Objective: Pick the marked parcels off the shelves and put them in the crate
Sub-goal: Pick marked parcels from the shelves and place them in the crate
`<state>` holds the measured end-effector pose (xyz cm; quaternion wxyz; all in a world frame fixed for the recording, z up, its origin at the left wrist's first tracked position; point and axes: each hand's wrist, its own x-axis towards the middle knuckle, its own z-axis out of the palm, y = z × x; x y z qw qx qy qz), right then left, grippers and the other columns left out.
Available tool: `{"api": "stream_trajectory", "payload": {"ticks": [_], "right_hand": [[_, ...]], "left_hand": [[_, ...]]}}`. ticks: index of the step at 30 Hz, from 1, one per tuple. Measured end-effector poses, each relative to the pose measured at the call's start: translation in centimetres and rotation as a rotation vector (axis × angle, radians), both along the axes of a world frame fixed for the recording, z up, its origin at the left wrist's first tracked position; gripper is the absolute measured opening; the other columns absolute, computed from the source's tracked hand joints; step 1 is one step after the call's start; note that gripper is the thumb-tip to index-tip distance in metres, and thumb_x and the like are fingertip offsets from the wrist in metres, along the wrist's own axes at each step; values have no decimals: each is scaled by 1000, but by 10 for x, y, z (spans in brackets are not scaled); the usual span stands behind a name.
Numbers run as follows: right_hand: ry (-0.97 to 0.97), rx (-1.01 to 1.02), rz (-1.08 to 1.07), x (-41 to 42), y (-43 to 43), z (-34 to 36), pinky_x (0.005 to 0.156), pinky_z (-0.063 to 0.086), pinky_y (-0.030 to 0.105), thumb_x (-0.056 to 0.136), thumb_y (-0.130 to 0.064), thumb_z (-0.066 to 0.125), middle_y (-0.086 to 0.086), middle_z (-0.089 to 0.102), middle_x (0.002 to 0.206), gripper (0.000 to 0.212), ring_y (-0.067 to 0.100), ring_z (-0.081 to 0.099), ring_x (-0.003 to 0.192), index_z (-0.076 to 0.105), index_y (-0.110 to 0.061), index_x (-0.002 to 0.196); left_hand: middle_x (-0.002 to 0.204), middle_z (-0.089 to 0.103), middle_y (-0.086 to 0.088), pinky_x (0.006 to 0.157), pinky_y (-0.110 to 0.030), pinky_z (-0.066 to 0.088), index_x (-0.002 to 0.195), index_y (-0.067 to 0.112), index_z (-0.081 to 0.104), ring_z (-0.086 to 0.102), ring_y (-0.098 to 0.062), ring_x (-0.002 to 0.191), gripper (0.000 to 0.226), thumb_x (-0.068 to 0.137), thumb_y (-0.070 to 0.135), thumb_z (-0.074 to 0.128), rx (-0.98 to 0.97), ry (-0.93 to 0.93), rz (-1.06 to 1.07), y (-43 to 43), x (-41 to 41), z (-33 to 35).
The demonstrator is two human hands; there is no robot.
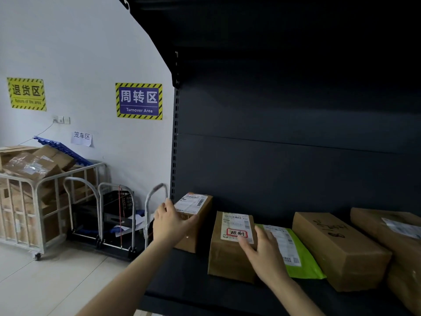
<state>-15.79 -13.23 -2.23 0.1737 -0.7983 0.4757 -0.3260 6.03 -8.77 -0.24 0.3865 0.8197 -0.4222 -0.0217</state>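
Red-marked parcel [230,247] near shelf [182,293] front edge, right hand [262,252] grip released atop.

On the shelf board [193,290], left to right: small carton [200,226] at the end, red-marked parcel [227,256] just beside, mailer bag [300,258] touching its right side, then a handwritten carton [341,249] and another carton [391,231] at far right. Left of the shelving, on the floor — hand trolleys [107,224], with a cage cart [41,201] further left, full of boxes. Behind them on the wall — two area signs [139,101].
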Motion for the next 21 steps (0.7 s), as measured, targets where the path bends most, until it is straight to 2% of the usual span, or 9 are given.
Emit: {"api": "stream_trajectory", "payload": {"ticks": [3,5,7,11,16,21], "right_hand": [[-113,176,28,5,-14,-6,83,44,16,93,-46,46,-5,57,115,44,5,52,103,52,-17,125],[-184,243,42,8,-18,-9,66,42,9,93,-41,49,-7,61,107,36,-1,54,90,55,-17,119],[-224,228,44,9,-19,-12,61,41,8,94,-38,49,-6,62,108,32,-2,55,87,56,-18,118],[-255,157,16,11,-17,-22,65,41,8,94,-39,47,-4,60,111,40,3,55,94,51,-14,126],[-278,69,-18,12,-11,-39,85,43,16,93,-43,44,0,54,123,55,10,52,111,39,-13,139],[-289,53,-5,12,-9,-39,88,45,19,94,-41,44,0,54,123,53,11,51,113,40,-12,138]], "left_hand": [[146,32,-19,109,-44,31,145,3,19,28,-34,136,103,73,66,60,41,94,6,-17,6,2],[141,38,-18,106,-47,37,140,3,27,35,-34,131,105,67,68,65,34,212,-15,-24,10,1],[136,41,-17,101,-49,42,137,4,32,39,-33,126,104,62,66,69,5,273,-31,-25,9,-1],[133,39,-13,103,-46,41,137,5,31,38,-30,126,98,64,56,74,-62,194,-51,-11,-3,-8],[139,32,-13,109,-45,33,143,4,22,28,-30,133,104,66,46,79,-152,186,-73,9,-7,-23],[133,37,-13,104,-50,39,138,5,31,36,-31,127,99,64,48,80,-173,231,-59,13,-2,-22]]}}
